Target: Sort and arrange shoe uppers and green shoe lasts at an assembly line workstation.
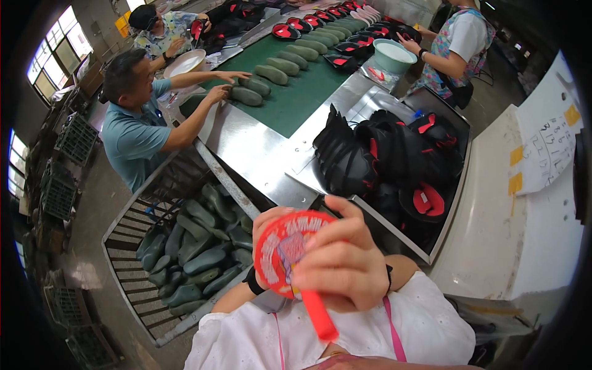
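Note:
Close in front of my chest is a red round disc (274, 246) with printed markings and a square pattern on its face. A flat red strip (319, 317), handle-like, sticks out below it; I cannot make out its exact kind. My right hand (345, 262) wraps its fingers over the disc's right side and the top of the strip. On the far left edge, my left hand (264, 217) grips the disc from behind, its fingers largely hidden. Just beyond my hands, a metal tray (453, 216) holds a heap of black shoe uppers (345, 154) with red linings.
A green conveyor (287, 114) carries rows of grey-green shoe lasts (271, 74) and black-red uppers. Left of me stands a metal cart (123, 280) full of lasts. A co-worker in a blue-green shirt (132, 132) touches lasts; two others work farther off. A pale bowl (393, 55) sits beside the belt.

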Demonstrator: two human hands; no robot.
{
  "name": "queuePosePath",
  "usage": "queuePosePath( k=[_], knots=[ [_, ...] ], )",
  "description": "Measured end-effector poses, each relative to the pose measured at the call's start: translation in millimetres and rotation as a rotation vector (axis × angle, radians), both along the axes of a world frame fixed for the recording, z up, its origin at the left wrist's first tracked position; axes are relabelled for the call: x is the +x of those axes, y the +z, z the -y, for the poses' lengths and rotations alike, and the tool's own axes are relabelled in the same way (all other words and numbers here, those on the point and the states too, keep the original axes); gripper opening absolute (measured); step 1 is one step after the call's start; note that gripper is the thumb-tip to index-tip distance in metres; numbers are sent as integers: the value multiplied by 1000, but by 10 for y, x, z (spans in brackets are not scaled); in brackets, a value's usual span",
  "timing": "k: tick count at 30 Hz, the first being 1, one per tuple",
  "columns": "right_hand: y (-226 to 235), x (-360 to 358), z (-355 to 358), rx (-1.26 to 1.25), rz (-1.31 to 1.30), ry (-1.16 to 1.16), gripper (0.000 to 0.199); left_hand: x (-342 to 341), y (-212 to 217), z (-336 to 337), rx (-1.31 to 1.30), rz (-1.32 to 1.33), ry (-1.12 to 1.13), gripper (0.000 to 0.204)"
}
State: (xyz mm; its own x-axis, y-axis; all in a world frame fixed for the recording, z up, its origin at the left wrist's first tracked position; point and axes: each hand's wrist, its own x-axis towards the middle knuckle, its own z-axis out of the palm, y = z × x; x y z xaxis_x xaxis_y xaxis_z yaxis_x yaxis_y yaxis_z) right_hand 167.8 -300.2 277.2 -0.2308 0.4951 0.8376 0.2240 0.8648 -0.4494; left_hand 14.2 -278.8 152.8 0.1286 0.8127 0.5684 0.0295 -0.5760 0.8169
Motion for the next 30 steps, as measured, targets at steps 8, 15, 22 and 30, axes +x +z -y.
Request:
queuePosePath(
  k=[8,15,22,30],
  knots=[
    [-284,201,-334,-81,58,-223,53,65,-112,-217,-507,398,-244,82],
    [-882,274,-390,-322,183,-264,44,-84,-188,-423,-660,576,-187,62],
    [-1248,268,-342,-517,314,-230,47,-171,-149,-511,-686,611,-171,56],
    [-1462,255,-370,-565,338,-225,61,-107,-141,-545,-677,481,-128,56]
  ],
)
